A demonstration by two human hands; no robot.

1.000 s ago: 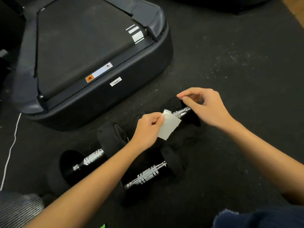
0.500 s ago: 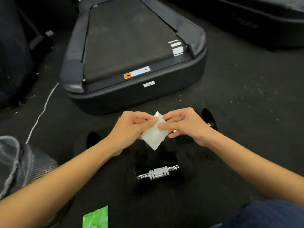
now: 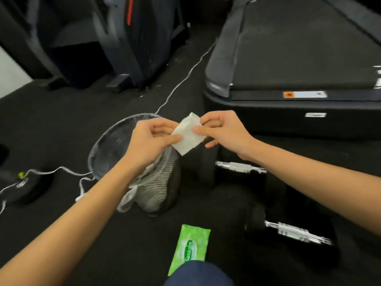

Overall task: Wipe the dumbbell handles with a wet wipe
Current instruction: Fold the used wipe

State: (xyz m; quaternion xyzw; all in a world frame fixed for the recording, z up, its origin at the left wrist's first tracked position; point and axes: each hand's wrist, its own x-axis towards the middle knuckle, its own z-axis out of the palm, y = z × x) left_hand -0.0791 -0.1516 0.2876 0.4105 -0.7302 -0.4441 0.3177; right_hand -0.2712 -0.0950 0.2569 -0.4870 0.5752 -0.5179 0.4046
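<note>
A folded white wet wipe [image 3: 186, 136] is held in the air between both hands. My left hand [image 3: 151, 139] pinches its left edge and my right hand [image 3: 221, 131] pinches its right edge. The wipe hangs just above the right rim of a mesh waste basket [image 3: 162, 182]. Two black dumbbells lie on the floor to the right: one with its chrome handle [image 3: 240, 167] below my right wrist, another with its chrome handle [image 3: 296, 234] nearer to me. Neither hand touches a dumbbell.
A green wet wipe pack [image 3: 190, 247] lies on the dark floor by my knee. A treadmill's end [image 3: 288, 112] stands at the right. A white cable [image 3: 181, 79] runs across the floor past the basket. Dark exercise equipment [image 3: 127, 48] stands at the back left.
The view has swung left, so the basket has come into sight under the hands. Both hands with the wipe have left the dumbbell handle and now hold it over the basket.
</note>
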